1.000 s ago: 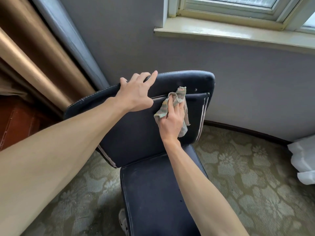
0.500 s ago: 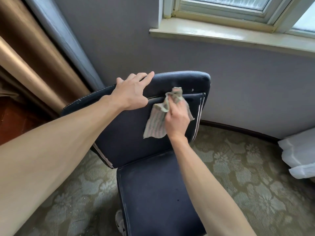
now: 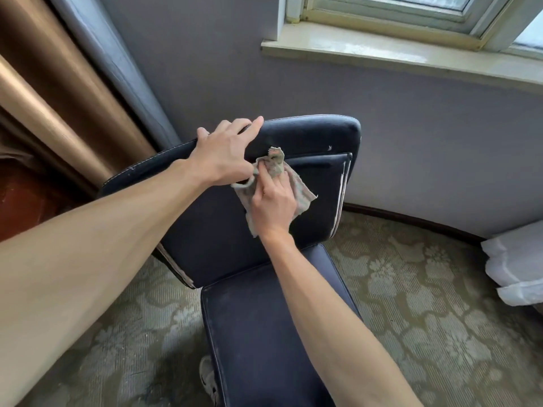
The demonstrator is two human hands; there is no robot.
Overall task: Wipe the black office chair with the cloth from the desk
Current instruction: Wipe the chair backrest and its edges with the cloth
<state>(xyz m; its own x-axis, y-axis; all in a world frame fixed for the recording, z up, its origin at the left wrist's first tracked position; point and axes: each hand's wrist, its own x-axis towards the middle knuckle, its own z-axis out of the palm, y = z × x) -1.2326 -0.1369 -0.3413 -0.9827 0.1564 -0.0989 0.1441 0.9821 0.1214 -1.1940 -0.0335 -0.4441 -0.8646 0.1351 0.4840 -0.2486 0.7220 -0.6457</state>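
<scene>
The black office chair [image 3: 205, 230] stands in front of me with its backrest toward the wall and its seat reaching to the bottom of the view. My left hand [image 3: 223, 154] rests on the top edge of the backrest, fingers spread and fairly straight. My right hand [image 3: 271, 202] presses a crumpled grey-green cloth [image 3: 302, 192] against the front of the backrest, fingers curled round its bunched top. The cloth's left edge touches my left hand's thumb side. Part of the cloth hangs below and right of my right hand.
A grey wall and a window sill [image 3: 411, 57] lie behind the chair. Brown curtains [image 3: 58, 92] hang at the left. Patterned carpet [image 3: 426, 304] covers the floor. White fabric [image 3: 517, 268] lies at the right edge. A shoe [image 3: 208, 377] shows beside the seat.
My right hand has slid the cloth left across the backrest, until it lies close under my left hand. My left hand has kept its place on the top edge.
</scene>
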